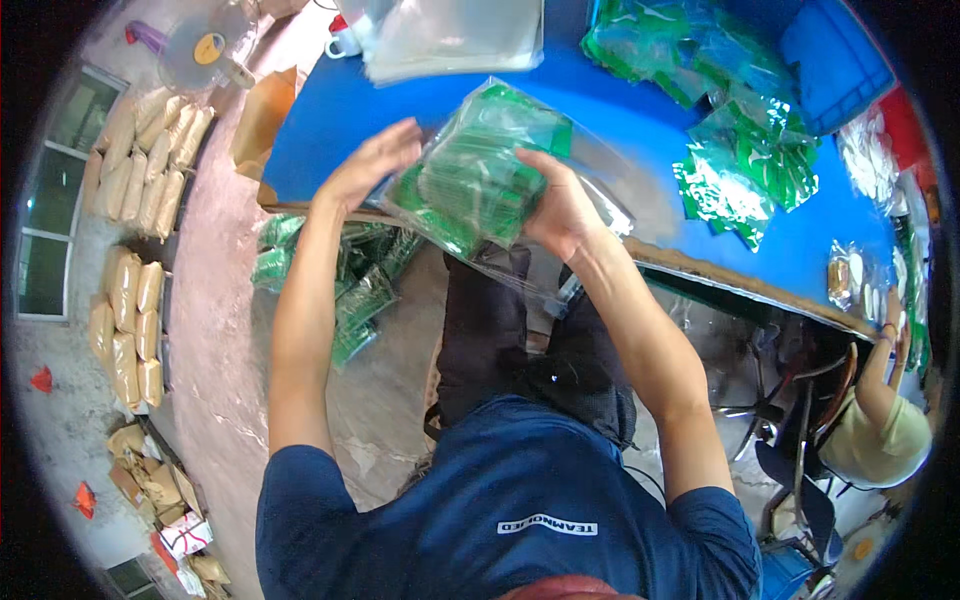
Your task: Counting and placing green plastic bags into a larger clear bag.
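A clear plastic bag (490,165) filled with a stack of flat green packets is at the table's near edge, tilted in front of me. My right hand (565,210) grips its right side, the thumb lying over the top of the plastic. Beside the bag's left edge, my left hand (375,165) is stretched out with its fingers extended and slightly blurred; whether the fingertips touch the plastic is unclear. Below the table's edge on the left, several filled bags of green packets (365,300) lie in a heap.
Large clear plastic sheets or bags (455,45) are stacked at the back of the blue table (310,135), near a white mug (345,42). Loose green packets (750,165) spread out at right, before a blue crate (835,60). A seated co-worker (880,430) is at far right. A cardboard box (265,120) stands left.
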A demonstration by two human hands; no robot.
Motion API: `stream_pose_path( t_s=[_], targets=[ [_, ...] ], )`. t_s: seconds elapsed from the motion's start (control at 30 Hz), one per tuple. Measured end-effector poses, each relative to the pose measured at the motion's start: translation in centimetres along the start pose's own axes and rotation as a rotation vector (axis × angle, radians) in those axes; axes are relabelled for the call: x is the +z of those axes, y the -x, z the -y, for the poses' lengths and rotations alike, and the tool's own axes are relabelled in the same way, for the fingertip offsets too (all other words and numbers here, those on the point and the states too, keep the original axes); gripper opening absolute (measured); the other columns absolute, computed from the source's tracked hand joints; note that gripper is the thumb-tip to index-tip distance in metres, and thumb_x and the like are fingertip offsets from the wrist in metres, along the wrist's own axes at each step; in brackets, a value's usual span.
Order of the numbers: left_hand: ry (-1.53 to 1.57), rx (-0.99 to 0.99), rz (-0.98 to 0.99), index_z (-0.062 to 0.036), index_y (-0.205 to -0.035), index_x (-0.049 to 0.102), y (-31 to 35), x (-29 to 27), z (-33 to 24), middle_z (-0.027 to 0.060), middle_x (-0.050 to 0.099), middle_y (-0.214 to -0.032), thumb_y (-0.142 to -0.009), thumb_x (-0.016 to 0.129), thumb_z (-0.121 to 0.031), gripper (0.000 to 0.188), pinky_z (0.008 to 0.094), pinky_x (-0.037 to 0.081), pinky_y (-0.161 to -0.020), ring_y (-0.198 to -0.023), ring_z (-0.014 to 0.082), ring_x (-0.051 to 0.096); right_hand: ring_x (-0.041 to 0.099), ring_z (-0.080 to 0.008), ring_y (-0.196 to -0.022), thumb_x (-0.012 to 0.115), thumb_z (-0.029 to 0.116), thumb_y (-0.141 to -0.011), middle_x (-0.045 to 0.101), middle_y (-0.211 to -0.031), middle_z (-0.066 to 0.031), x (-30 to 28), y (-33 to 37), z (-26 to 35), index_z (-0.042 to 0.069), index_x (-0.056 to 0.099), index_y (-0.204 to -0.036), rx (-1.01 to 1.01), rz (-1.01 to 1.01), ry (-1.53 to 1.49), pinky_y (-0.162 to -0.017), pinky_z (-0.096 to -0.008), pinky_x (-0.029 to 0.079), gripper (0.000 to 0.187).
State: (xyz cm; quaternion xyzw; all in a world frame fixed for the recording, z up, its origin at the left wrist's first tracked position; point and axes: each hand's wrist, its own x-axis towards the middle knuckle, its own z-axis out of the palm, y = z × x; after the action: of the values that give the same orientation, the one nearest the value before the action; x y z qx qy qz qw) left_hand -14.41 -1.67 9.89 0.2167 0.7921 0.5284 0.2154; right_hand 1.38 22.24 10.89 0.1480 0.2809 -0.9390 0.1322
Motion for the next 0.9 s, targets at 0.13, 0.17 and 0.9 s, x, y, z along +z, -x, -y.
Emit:
stream_pose_path(
  t_s=[0.13,0.17,0.9],
  targets=[
    [0.11,-0.021,0.242,0.0017,-0.151,0.03,1.1,2.1,-0.3,0.0121,0.04,-0.152,-0.091,0.07,-0.032,0.079,0.0343,0.027,-0.116,-0.139,0.0212,0.037,0.058,-0.028,-0.115,0.051,0.02,-0.1,0.06,-0.126,-0.0128,1.2,-3.4,-2.0,0.001,0.051,-0.131,-0.056,-0.005,0.054,-0.103,-0.0478,0.045,0.037],
    [0.157,-0.031,0.235,0.003,-0.151,0.03,1.3,2.0,-0.3,0.0138,0.04,-0.151,-0.089,0.072,-0.033,0.083,0.0343,0.028,-0.116,-0.139,0.0223,0.037,0.057,-0.0276,-0.116,0.048,0.015,-0.1,0.057,-0.13,-0.0141,2.4,-2.9,-2.0,-0.001,0.05,-0.132,-0.004,-0.007,0.073,-0.103,-0.048,0.045,0.035],
    [-0.168,-0.163,0.066,0.0142,-0.146,0.027,3.7,5.1,-1.8,0.0305,0.044,-0.144,-0.084,0.075,-0.044,0.098,0.0387,0.045,-0.103,-0.126,0.0348,0.054,0.056,-0.009,-0.052,0.047,0.06,-0.098,0.062,-0.067,-0.0032,-7.2,0.9,3.6,0.001,0.06,-0.102,-0.086,-0.281,0.724,-0.04,-0.0193,0.038,0.061]
  ],
)
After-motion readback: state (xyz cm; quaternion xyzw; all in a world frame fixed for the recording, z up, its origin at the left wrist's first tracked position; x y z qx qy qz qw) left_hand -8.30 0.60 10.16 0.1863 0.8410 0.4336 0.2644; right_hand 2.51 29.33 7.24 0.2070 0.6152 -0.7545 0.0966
